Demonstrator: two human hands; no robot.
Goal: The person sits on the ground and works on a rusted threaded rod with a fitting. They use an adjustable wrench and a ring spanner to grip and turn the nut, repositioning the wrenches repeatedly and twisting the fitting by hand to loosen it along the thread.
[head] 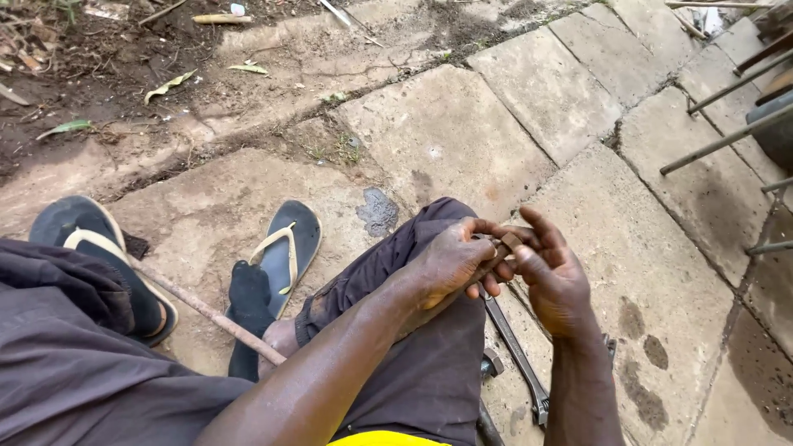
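My left hand (450, 264) and my right hand (552, 277) meet over my right knee and together hold a small rusty metal piece (505, 246) between the fingers. The left hand's fingers curl around it. The right hand's fingers are spread, with the thumb pressing on the piece. Most of the piece is hidden by the fingers.
A long metal wrench (519, 357) lies on the concrete slabs (677, 272) below my hands. A rusty rod (206, 312) lies across near my feet, by two dark flip-flops (285, 248). Metal rods (727, 136) stick in from the right. Soil and dry leaves (169, 84) lie at the far left.
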